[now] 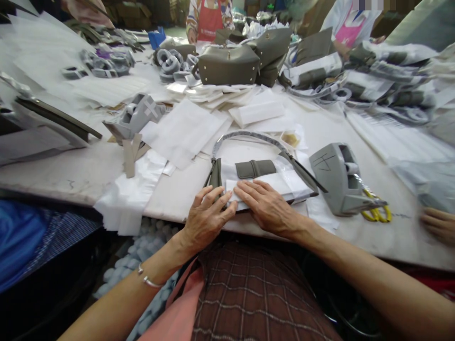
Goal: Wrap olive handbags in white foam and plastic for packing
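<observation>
One handbag crosswise, handle away.

A small olive-grey handbag lies on the table, close to the near edge, its long side running roughly along that edge. White sheeting covers most of its front, leaving an olive-grey tab with a narrow band around its middle showing near the top. The handle, wrapped in a greyish covering, arches away from the near edge, joined by dark straps at both ends of the bag.
</observation>
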